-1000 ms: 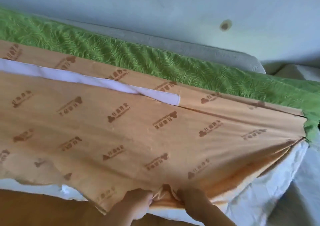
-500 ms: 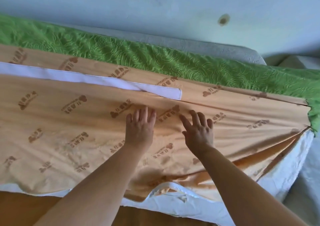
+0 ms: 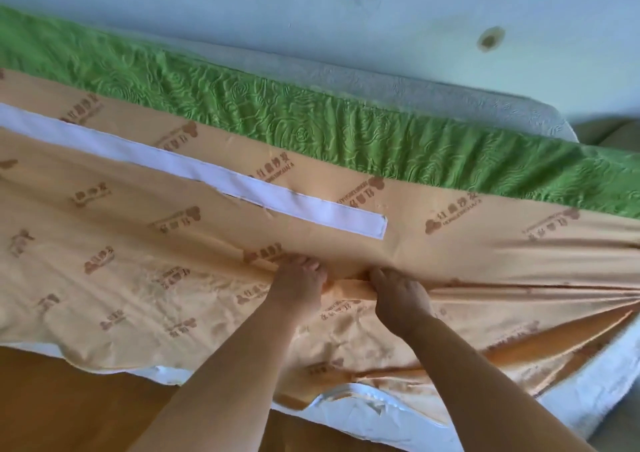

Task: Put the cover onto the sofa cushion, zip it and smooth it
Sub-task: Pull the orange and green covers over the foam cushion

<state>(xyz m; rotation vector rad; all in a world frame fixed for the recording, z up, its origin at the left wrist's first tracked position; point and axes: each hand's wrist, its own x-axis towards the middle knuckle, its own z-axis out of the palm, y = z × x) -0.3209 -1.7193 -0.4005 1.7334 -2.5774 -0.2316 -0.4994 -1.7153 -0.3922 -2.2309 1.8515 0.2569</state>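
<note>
The cover's orange underside (image 3: 138, 271), printed with brown logos, lies spread over the white sofa cushion (image 3: 363, 413), whose edge shows along the near side and at the right. Its green embossed face (image 3: 311, 126) runs along the far side. A white strip (image 3: 242, 192) crosses the orange cloth. My left hand (image 3: 298, 285) and my right hand (image 3: 398, 295) sit side by side in the middle, each pinching a raised fold of the orange cloth. Creases fan from the fold to the right corner.
A pale wall (image 3: 311, 18) with a brown spot (image 3: 490, 39) stands behind. A grey padded edge (image 3: 415, 95) runs behind the green fabric. Orange-brown floor (image 3: 69, 399) lies at the near left.
My hands left the cover's near edge, lay flat on the cloth with spread fingers, and now have closed on a fold of it a little further out.
</note>
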